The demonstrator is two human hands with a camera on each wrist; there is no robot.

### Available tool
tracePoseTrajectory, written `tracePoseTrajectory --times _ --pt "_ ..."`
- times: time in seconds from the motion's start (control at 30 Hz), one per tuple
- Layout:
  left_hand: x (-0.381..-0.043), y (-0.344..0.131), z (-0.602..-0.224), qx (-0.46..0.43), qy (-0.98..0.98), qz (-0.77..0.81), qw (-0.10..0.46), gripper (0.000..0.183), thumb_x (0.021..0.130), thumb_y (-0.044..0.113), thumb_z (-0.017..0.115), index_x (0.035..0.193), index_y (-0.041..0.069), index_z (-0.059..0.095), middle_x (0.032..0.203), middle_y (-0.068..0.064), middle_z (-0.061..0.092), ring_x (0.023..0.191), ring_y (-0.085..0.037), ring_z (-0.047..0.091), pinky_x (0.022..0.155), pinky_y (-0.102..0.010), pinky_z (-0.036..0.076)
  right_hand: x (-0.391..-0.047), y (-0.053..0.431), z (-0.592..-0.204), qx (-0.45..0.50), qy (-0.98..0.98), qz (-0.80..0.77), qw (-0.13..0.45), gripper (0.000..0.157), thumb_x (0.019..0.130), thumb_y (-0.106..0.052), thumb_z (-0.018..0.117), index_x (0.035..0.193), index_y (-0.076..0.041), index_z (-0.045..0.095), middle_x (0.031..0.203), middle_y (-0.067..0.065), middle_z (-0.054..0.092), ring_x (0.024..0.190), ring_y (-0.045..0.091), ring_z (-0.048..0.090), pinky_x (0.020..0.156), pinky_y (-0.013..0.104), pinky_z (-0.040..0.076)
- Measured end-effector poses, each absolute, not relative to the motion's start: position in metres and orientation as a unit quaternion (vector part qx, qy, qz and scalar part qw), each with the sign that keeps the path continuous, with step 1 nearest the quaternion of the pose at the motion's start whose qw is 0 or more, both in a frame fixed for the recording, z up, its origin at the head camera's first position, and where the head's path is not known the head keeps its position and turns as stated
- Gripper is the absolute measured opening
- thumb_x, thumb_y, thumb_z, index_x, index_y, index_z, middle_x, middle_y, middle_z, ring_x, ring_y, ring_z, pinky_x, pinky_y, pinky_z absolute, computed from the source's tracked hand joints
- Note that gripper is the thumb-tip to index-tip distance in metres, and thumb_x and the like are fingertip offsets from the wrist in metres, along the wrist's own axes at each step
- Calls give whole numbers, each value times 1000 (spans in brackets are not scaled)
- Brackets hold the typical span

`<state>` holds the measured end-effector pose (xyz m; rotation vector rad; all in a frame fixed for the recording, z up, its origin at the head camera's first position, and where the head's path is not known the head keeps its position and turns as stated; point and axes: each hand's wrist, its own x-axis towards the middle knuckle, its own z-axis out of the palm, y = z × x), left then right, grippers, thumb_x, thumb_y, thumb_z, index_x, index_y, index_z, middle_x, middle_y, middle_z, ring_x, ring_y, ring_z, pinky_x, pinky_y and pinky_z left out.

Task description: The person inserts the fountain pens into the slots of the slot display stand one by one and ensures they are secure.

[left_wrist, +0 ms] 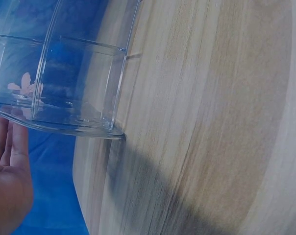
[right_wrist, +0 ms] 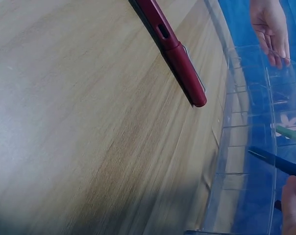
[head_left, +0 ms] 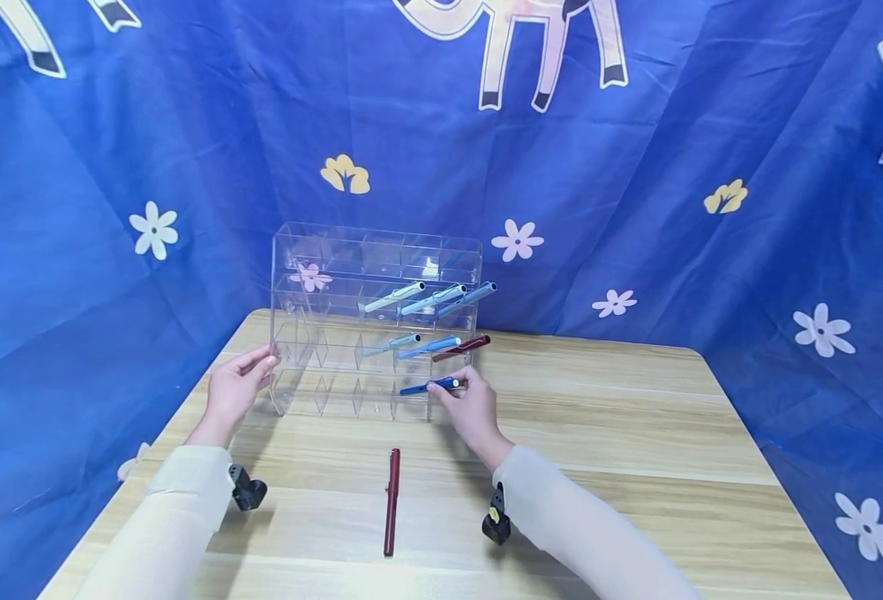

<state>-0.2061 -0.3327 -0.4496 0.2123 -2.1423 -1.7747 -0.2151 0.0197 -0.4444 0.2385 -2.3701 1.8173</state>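
A clear acrylic pen rack (head_left: 336,325) with stepped tiers stands on the table. My right hand (head_left: 475,410) pinches a dark blue pen (head_left: 415,389) near its right end; the pen lies over the rack's lowest tier. In the right wrist view, the blue pen (right_wrist: 275,161) points into the rack from my fingertips. At the rack's left side, my left hand (head_left: 233,393) touches the side panel with its fingers nearly straight, as the left wrist view shows. A dark red pen (head_left: 392,508) lies on the table in front of the rack.
Several pens fill the rack's right part: pale green (head_left: 394,297), light blue (head_left: 432,300) and blue (head_left: 467,298) in an upper tier, with a dark red pen (head_left: 461,347) below. The wooden table (head_left: 621,417) meets a blue patterned cloth (head_left: 591,192) behind.
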Motion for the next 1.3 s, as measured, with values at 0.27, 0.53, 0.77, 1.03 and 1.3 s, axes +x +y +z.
tracePoseTrajectory --times 0.27,0.53,0.77,1.03,1.3 --pt "-208 -333 -451 73 -741 -644 174 42 94 4 60 130 -13 48 114 0 62 85 10 60 79 -16 53 -215 14 -444 74 -811 575 72 25 78 -17 81 87 -3 61 87 9 70 79 18 69 66 20 59" --pt "-206 -331 -449 66 -741 -643 182 44 94 7 61 129 -14 48 112 2 64 85 10 60 78 -14 53 -214 15 -444 70 -828 552 71 21 78 -22 80 87 -6 70 79 3 70 69 11 65 55 20 53" --pt "-207 -332 -450 67 -743 -641 182 44 94 8 61 130 -14 48 114 1 63 85 10 60 78 -14 53 -215 17 -446 71 -842 531 71 20 79 -23 80 89 -7 73 73 -1 68 63 6 58 55 20 51" --pt "-208 -333 -451 73 -745 -638 179 44 94 8 61 130 -13 48 116 -2 61 84 10 60 78 -14 53 -217 21 -447 68 -859 503 64 23 81 -24 78 94 -6 73 70 -3 65 59 6 52 53 22 49" --pt "-207 -333 -452 78 -755 -626 179 45 94 11 62 130 -13 48 111 7 64 84 11 60 78 -13 53 -217 25 -448 71 -867 491 49 24 83 -25 76 96 -5 73 71 -3 66 61 6 58 62 25 54"
